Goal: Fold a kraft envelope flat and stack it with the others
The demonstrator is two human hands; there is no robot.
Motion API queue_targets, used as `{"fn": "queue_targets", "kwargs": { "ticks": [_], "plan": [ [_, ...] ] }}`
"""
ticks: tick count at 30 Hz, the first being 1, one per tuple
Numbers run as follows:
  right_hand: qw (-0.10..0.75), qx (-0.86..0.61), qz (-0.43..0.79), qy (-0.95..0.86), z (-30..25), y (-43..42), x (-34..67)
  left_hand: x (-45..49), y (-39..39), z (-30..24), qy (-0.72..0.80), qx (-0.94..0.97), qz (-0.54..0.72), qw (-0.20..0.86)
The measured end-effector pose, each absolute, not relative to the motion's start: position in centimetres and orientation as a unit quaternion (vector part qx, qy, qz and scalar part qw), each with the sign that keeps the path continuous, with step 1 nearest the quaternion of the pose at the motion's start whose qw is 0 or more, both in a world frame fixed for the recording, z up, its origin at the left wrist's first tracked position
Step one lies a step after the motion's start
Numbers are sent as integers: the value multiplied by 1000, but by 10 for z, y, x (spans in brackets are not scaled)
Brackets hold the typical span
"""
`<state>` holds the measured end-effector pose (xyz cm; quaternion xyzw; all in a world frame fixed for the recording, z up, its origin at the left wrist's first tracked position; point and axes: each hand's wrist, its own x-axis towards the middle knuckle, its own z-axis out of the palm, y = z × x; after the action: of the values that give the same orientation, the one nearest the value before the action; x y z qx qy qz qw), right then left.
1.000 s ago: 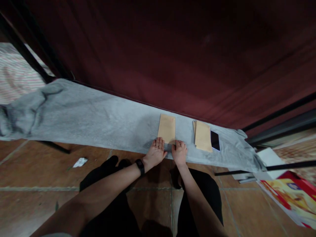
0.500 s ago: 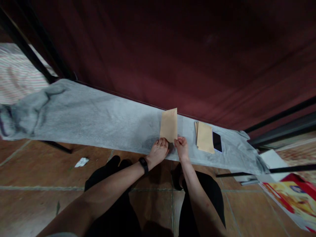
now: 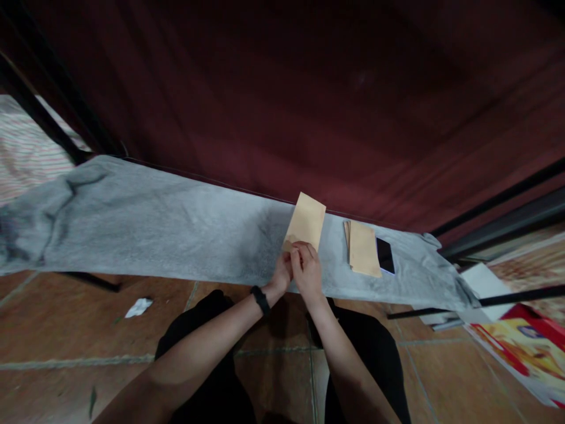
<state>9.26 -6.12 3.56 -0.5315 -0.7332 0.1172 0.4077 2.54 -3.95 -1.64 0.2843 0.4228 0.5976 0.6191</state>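
A brown paper envelope (image 3: 308, 219) is tilted over the grey cloth, its far end towards the dark red curtain. My left hand (image 3: 281, 274) is closed at its near left corner, mostly tucked behind the other hand. My right hand (image 3: 308, 272) crosses in front with bent fingers pinching the near edge, where a small folded flap shows. The fingertips of both hands meet there, and part of the grip is hidden. To the right lies a small stack of similar envelopes (image 3: 364, 248), beside a dark phone (image 3: 385, 255).
Grey cloth (image 3: 176, 224) covers the long narrow bench, bunched at its left end. Behind it hangs the dark red curtain (image 3: 282, 106). A white crumpled tissue (image 3: 138, 307) lies on the tiled floor. At lower right is a red and yellow box (image 3: 525, 347).
My right hand has moved left from the envelope's near right corner to meet my left hand. The envelope has turned, its far end swinging right.
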Motion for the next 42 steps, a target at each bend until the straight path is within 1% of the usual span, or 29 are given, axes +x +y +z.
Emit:
{"fn": "queue_targets", "kwargs": {
  "ticks": [3,6,8,10,12,14,16,19,20,22,24,26,36,42],
  "plan": [
    [404,-547,162,-715,3,-59,108,29,-52,-23,446,201,521,699],
    [341,-553,189,-736,-25,-63,122,25,-59,-23,456,182,491,719],
    [296,-552,177,-759,-36,-67,129,19,-60,-19,458,195,457,737],
    [261,-544,155,-782,-41,-71,134,12,-61,-14,481,276,389,736],
    [233,-531,133,-804,-43,-74,137,6,-65,-9,521,392,317,689],
    [215,-522,114,-818,-44,-75,139,1,-69,-5,555,484,298,607],
    [198,-518,97,-827,-46,-77,140,-3,-74,-4,564,596,324,471],
    [169,-524,61,-832,-50,-81,140,-6,-79,-10,525,760,326,201],
    [161,-528,47,-832,-51,-83,141,-7,-80,-15,516,786,308,144],
    [149,-534,25,-832,-51,-88,142,-9,-80,-27,511,816,261,72],
    [143,-535,15,-833,-50,-93,147,-11,-80,-39,508,834,212,39],
    [144,-539,12,-830,-47,-97,153,-13,-80,-47,504,842,190,16],
    [193,-589,33,-784,-40,-105,180,-18,-82,-50,531,827,185,-5],
    [226,-593,52,-771,-37,-73,172,-19,-83,-44,518,841,154,-21]
  ]
}}
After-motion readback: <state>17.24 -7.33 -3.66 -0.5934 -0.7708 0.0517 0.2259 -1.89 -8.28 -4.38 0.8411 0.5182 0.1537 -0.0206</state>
